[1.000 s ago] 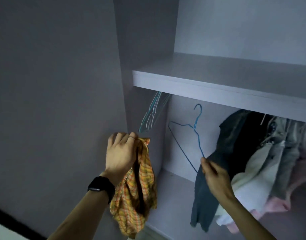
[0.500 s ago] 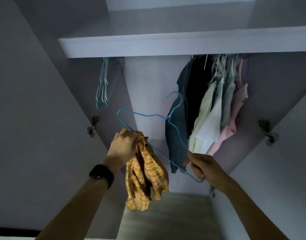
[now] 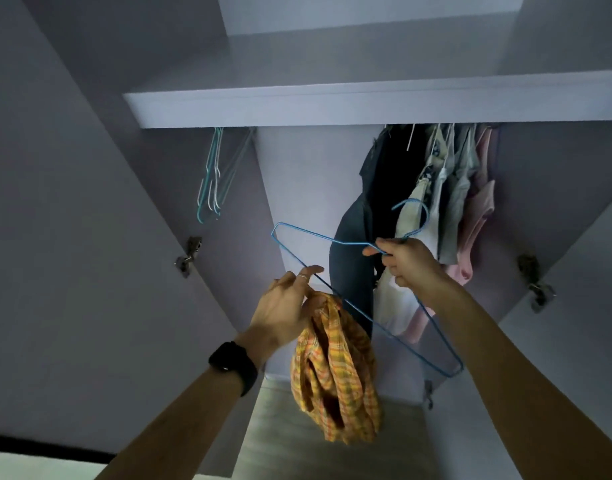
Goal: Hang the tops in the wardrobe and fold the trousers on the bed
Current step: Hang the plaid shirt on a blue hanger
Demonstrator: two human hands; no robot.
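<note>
- Grip first: right hand [image 3: 405, 261] is clenched on the blue wire hanger [image 3: 318, 234] at its neck, just under the hook, with the thumb lying along the wire.
- Hanger is held up in the air in front of the open wardrobe [image 3: 308, 188], tilted. Its hook points up and right, one corner sits high on the left, and the other is low by the right forearm.
- Left hand [image 3: 283, 306] is grasping the orange checked shirt [image 3: 335, 372] by a bunched top edge, and the rest of the shirt hangs down loose below the fist.
- Left forefinger is stretched out by the hanger's long bar, but whether it touches the bar cannot be told.
- Shirt is not on the hanger. It hangs just below and in front of the long bar, between the two forearms.
- Left hand has a ring [image 3: 301, 277] on one finger and a black watch [image 3: 233, 367] on the wrist.
- Behind the right hand is a row of hung clothes [image 3: 470, 209]: dark ones on the left, pale and pink ones on the right.
- Spare hangers [image 3: 211, 188] hang empty on the left side, well apart from the clothes.
- White shelf [image 3: 332, 105] runs across above both groups.
- Doors [image 3: 72, 202] stand open on either side, each with a metal hinge [image 3: 188, 254] showing.
</note>
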